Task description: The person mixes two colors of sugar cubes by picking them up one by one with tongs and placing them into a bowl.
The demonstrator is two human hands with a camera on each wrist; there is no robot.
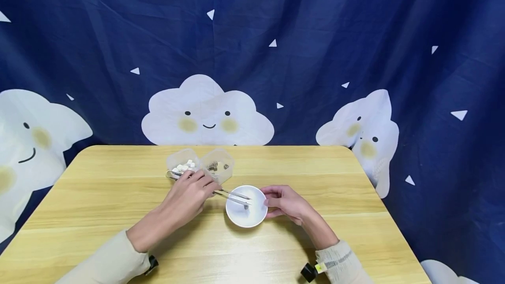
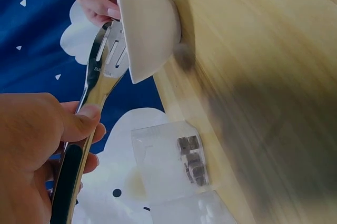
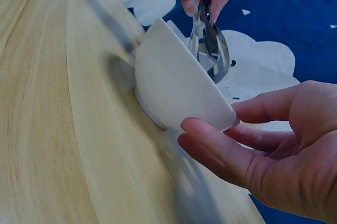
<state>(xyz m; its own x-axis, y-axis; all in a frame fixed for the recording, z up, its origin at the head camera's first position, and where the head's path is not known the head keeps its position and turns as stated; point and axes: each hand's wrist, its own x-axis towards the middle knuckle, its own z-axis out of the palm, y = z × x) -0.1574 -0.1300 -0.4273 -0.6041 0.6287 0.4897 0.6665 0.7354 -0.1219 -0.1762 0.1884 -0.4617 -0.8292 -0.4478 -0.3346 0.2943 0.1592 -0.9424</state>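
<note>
My left hand point(image 1: 189, 197) grips a pair of metal tongs point(image 2: 79, 153), fingers and thumb wrapped about its arms. The slotted tips of the tongs reach into a white bowl point(image 1: 232, 214). One small dark cube point(image 1: 246, 207) shows inside the bowl, by the tips; whether they touch it I cannot tell. My right hand point(image 1: 287, 204) holds the bowl's right side, the thumb at the rim and other fingers against the outer wall, as the right wrist view point(image 3: 184, 82) of the bowl shows.
Behind the left hand stand two clear plastic containers, one with white cubes point(image 1: 185, 166), the other with several dark brown cubes point(image 1: 213, 165). The wooden table point(image 1: 339, 179) ends at a dark blue curtain point(image 1: 252, 34) with cloud prints.
</note>
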